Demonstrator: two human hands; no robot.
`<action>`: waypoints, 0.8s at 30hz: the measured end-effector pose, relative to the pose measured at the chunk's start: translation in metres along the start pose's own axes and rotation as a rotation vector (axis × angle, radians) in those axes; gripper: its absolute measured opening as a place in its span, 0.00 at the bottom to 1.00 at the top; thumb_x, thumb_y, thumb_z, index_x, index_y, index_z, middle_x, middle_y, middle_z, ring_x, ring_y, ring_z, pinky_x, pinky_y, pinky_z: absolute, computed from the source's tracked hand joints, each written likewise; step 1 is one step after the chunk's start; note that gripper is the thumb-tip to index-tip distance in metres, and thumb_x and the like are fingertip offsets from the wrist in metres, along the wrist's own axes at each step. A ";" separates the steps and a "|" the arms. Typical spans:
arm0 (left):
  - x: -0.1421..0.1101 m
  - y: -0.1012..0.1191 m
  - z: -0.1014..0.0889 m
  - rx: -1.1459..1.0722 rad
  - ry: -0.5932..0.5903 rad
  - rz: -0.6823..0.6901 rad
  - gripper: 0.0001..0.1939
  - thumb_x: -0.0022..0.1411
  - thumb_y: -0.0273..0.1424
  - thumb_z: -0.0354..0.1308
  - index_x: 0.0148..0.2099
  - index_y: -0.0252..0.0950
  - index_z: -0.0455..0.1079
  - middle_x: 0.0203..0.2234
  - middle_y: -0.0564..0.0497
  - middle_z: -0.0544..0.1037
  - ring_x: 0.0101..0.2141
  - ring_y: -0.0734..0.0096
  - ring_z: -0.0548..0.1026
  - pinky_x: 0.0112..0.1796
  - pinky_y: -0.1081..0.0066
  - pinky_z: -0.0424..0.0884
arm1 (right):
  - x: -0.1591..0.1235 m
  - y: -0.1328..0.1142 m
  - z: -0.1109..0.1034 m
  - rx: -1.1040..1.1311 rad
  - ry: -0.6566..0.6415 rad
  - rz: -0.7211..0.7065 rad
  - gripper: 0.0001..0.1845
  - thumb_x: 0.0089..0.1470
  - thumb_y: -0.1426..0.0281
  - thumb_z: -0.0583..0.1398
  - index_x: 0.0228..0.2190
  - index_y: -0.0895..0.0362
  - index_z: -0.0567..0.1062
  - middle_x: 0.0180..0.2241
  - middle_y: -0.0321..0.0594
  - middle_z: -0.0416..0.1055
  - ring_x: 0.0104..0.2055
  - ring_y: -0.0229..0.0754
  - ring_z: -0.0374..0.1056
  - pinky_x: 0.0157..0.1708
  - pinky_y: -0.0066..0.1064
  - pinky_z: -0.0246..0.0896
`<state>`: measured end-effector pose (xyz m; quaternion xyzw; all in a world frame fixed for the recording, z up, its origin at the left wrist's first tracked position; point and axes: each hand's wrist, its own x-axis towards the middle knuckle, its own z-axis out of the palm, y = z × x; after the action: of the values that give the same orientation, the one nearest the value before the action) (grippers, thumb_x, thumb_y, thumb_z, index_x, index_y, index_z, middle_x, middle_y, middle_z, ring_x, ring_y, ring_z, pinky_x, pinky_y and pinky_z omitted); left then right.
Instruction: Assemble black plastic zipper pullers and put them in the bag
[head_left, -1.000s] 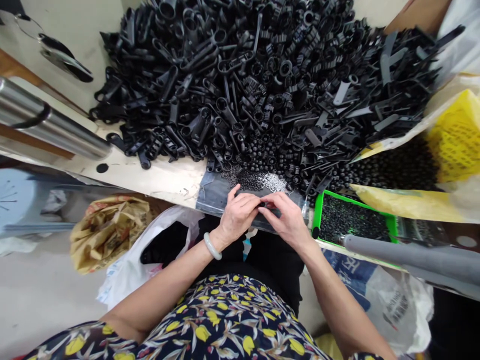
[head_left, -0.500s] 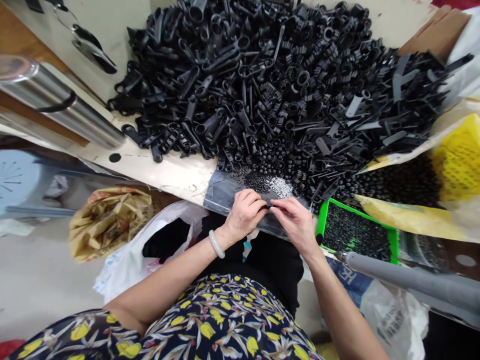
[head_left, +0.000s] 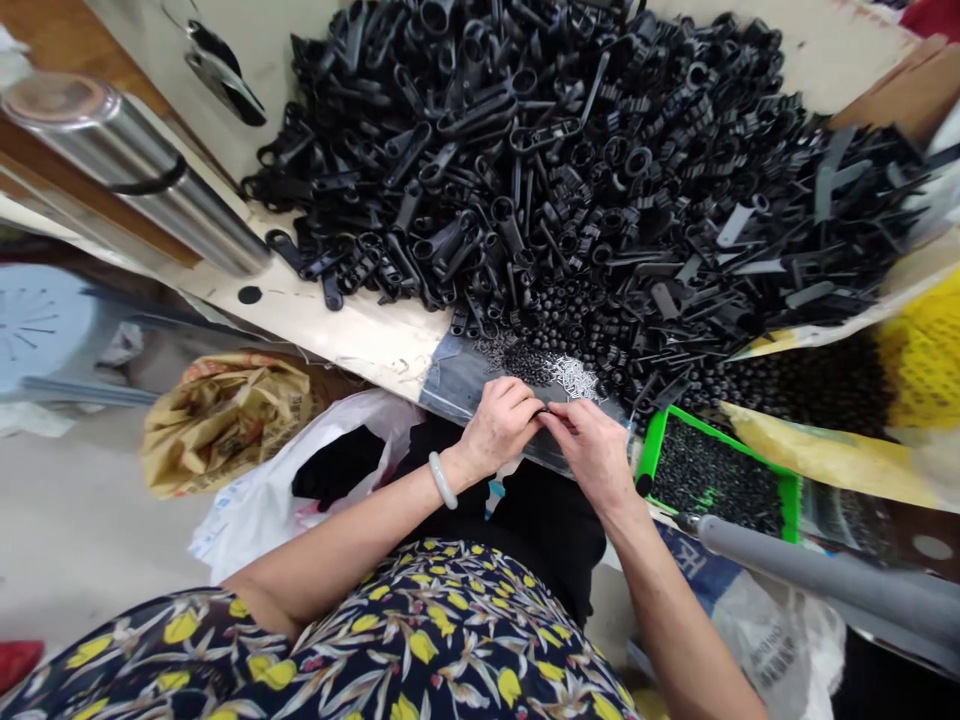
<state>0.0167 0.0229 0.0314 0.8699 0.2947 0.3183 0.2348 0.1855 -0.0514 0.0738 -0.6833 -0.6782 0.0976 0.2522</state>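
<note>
My left hand [head_left: 501,425] and my right hand [head_left: 589,445] meet at the front edge of the bench. Between their fingertips is a small black plastic part [head_left: 543,409], mostly covered by the fingers, so its exact kind is unclear. Both hands are closed in a pinch on it. Just beyond my fingers lie a small heap of silver pins [head_left: 574,377] and tiny dark pieces [head_left: 517,362] on a grey mat [head_left: 454,375]. A big pile of black plastic parts with ring ends [head_left: 480,150] rises behind them.
A green tray [head_left: 646,452] of small black bits stands at the right, beside a yellow-and-white sack [head_left: 825,445]. A steel flask [head_left: 142,175] stands at the left. Below the bench edge are a brown paper bag [head_left: 225,420] and a white plastic bag [head_left: 255,510]. A grey bar [head_left: 810,565] juts in at lower right.
The camera view has shifted, so the bench contents appear farther right. My hands stay pinched together at the same spot, with the right fingers slightly closer over the black part.
</note>
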 end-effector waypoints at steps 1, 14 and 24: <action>0.000 0.000 -0.001 -0.008 -0.001 -0.004 0.07 0.72 0.30 0.57 0.47 0.35 0.75 0.40 0.44 0.80 0.48 0.54 0.74 0.51 0.54 0.69 | 0.000 0.000 0.001 -0.013 -0.003 -0.003 0.16 0.71 0.57 0.58 0.42 0.53 0.81 0.38 0.42 0.79 0.35 0.44 0.76 0.35 0.34 0.69; -0.014 0.015 -0.001 -0.202 0.130 0.020 0.17 0.69 0.26 0.56 0.59 0.35 0.70 0.50 0.40 0.81 0.54 0.55 0.77 0.58 0.50 0.71 | -0.018 0.006 0.006 0.327 -0.018 0.145 0.23 0.66 0.60 0.63 0.59 0.50 0.74 0.41 0.40 0.78 0.38 0.43 0.78 0.43 0.36 0.77; 0.000 0.016 0.003 -0.125 0.134 -0.041 0.06 0.74 0.33 0.58 0.44 0.37 0.73 0.35 0.49 0.81 0.39 0.63 0.79 0.46 0.60 0.70 | -0.012 0.030 -0.018 0.042 -0.018 0.069 0.09 0.69 0.63 0.60 0.44 0.50 0.81 0.42 0.39 0.77 0.37 0.40 0.75 0.38 0.31 0.70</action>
<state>0.0249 0.0112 0.0385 0.8240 0.3071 0.3888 0.2748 0.2202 -0.0659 0.0724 -0.7000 -0.6543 0.1263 0.2569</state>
